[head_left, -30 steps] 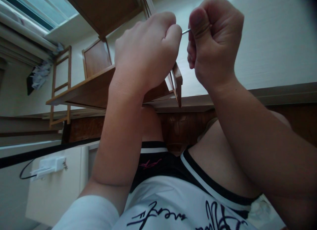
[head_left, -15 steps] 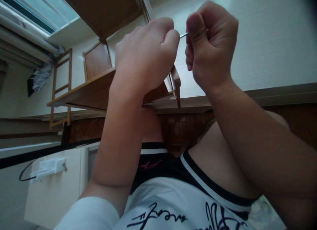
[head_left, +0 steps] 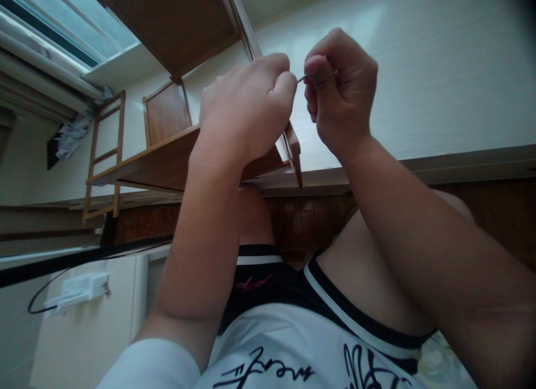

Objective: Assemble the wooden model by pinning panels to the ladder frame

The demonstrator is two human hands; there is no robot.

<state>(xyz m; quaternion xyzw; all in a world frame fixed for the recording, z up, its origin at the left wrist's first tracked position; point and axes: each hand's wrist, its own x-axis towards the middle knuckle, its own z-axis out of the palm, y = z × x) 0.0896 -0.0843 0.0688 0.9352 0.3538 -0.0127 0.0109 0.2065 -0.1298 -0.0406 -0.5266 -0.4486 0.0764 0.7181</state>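
Observation:
My left hand (head_left: 249,107) is closed in a fist, back of the hand toward me, near the edge of a wooden piece of furniture (head_left: 159,160). From its thumb side a short stretch of a thin metal rod (head_left: 301,78) runs across to my right hand (head_left: 341,93). The right hand is closed, its thumb pressed on the rod against the bent fingers. Both ends of the rod are hidden inside the hands, so I cannot tell what tool or part it belongs to.
A large brown wooden panel (head_left: 167,26) is at upper left, and a ladder-like wooden frame (head_left: 106,154) further left. A pale surface (head_left: 439,87) spreads behind my right hand. At lower left is a cream cabinet (head_left: 84,339) with a white box (head_left: 84,288) and black cable.
My right hand has moved left and down in the picture, a little closer to the left hand. The left hand is slightly lower, and the rod still spans between them.

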